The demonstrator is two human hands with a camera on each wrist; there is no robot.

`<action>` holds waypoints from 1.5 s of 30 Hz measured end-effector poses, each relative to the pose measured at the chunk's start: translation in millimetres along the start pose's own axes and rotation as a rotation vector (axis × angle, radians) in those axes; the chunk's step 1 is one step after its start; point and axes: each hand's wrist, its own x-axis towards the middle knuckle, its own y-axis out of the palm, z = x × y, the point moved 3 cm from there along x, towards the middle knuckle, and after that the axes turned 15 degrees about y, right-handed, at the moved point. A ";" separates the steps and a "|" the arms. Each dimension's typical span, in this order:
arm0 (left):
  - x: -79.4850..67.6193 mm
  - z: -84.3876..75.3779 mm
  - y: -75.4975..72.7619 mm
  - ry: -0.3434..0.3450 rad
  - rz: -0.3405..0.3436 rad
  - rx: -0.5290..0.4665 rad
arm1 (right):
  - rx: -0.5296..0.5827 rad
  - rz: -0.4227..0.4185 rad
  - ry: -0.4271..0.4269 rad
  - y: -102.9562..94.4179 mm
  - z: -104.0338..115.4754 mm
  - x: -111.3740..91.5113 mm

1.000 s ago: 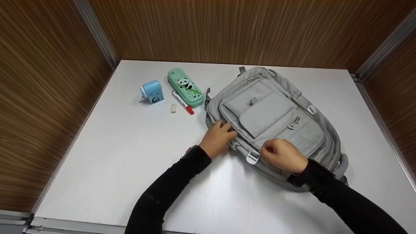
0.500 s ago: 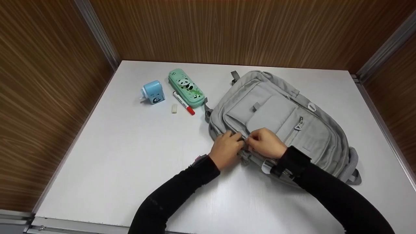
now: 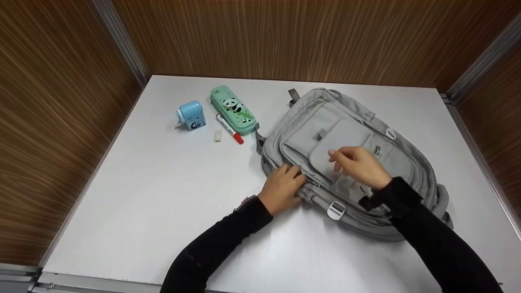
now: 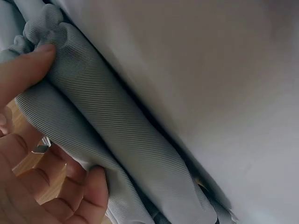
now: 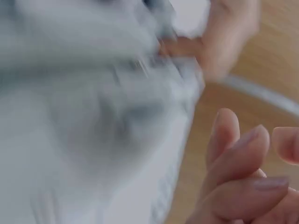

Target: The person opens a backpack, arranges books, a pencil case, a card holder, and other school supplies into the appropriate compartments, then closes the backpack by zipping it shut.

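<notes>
A grey backpack lies on its back on the white table, its front pockets facing up. At its near left side my left hand grips the bag's edge. The left wrist view shows the thumb on the ribbed fabric and the fingers curled under the edge. My right hand hovers above the front pocket, its fingers loosely bent and holding nothing. Close to the left fingers, a zipper pull sits along the side seam. The right wrist view is blurred over the bag.
Left of the backpack lie a green panda pencil case, a marker with a red cap and a small white eraser. A blue panda pencil sharpener is farther left. Wood-grain panels wall the table.
The backpack has shifted slightly right. My right hand moved left along the seam to beside the left hand, then lifted off and back to the right. The left hand keeps its grip.
</notes>
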 end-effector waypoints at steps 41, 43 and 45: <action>4.3 26.6 -8.5 -0.120 -0.024 0.007 | -0.454 0.186 0.025 -41.8 -99.6 10.4; 5.7 24.8 -9.0 -0.123 -0.049 0.048 | -0.449 0.180 0.023 -43.1 -97.4 8.9; 7.0 17.3 -8.4 -0.121 -0.077 0.097 | -0.429 0.169 0.008 -46.3 -96.1 7.6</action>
